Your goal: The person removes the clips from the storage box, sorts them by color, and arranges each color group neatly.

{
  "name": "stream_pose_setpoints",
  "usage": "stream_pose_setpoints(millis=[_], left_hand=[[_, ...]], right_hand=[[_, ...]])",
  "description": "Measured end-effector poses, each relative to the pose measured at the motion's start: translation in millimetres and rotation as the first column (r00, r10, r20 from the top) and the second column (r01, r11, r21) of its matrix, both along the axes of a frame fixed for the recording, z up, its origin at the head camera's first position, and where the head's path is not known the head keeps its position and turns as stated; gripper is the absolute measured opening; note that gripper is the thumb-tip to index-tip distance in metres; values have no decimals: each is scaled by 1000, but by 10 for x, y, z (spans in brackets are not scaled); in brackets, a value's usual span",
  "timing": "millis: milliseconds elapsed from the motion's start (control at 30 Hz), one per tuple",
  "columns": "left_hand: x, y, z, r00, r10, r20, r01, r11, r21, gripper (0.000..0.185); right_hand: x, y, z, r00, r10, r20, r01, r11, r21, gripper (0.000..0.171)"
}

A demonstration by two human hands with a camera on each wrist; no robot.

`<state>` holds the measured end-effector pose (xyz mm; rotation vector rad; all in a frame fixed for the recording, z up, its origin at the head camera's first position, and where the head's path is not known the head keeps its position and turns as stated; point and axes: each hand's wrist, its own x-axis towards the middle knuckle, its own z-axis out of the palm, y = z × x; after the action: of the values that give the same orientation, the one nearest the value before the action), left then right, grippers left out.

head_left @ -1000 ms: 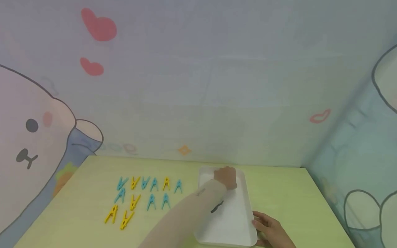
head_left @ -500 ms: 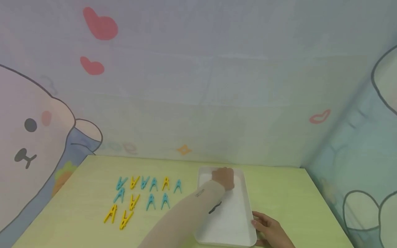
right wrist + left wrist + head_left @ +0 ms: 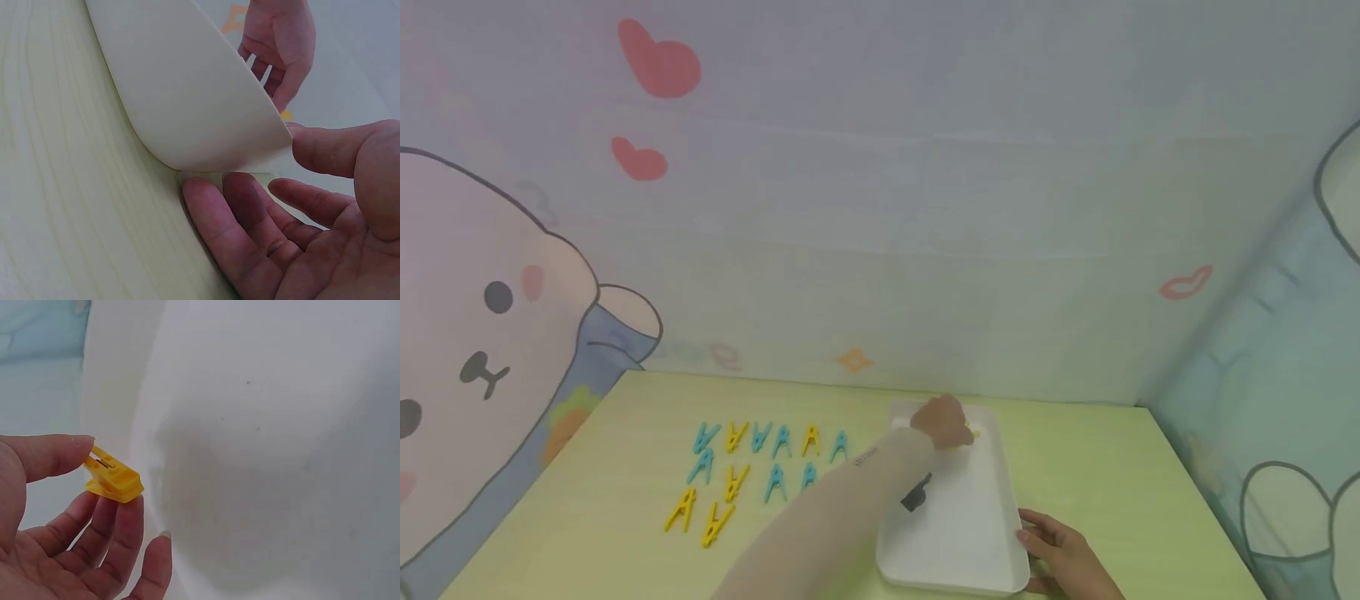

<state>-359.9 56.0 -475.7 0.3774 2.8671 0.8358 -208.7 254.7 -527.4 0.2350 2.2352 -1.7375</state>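
A white tray (image 3: 958, 521) lies lengthwise on the pale green table. My left hand (image 3: 943, 421) hovers over the tray's far end, pinching a yellow clothespin (image 3: 973, 434) lightly. In the left wrist view the clothespin (image 3: 115, 482) sits between the thumb and fingertips of that hand (image 3: 109, 475), just above the tray floor (image 3: 269, 444). My right hand (image 3: 1060, 554) is at the tray's near right corner. In the right wrist view its thumb (image 3: 331, 150) touches the rim and its fingers (image 3: 231, 212) lie under the curved corner (image 3: 187, 81).
Several blue and yellow clothespins (image 3: 760, 467) lie in rows on the table (image 3: 1090, 467) left of the tray. A cartoon-printed backdrop (image 3: 880, 208) closes off the table's far and right sides. My left forearm (image 3: 850, 508) crosses the tray's left edge.
A yellow clothespin now shows at my left hand's fingertips over the tray's far end, where none was visible before. The right hand stays at the near corner. The view has shifted slightly.
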Motion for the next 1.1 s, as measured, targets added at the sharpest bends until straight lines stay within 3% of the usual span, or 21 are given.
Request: stream_pose_setpoints(millis=[167,333,567,733,1100], left_hand=[[70,-137,99,997,-10,73,1,993,118,38],[123,-318,139,982,13,188,-68,954,293,9],[242,-546,252,957,6,289,-143,879,454,23],[319,-717,329,950,-17,313,-152,849,507,23],[414,-1210,383,925,-64,374,-169,813,557,25]], right_hand=[[-1,4,-8,1000,-11,8,11,1000,13,62],[-4,-9,-10,999,-30,12,30,999,17,60],[0,-26,7,998,-52,20,51,998,47,58],[-1,-20,28,999,-37,21,35,996,81,58],[-21,-24,29,999,-15,41,11,996,94,62]])
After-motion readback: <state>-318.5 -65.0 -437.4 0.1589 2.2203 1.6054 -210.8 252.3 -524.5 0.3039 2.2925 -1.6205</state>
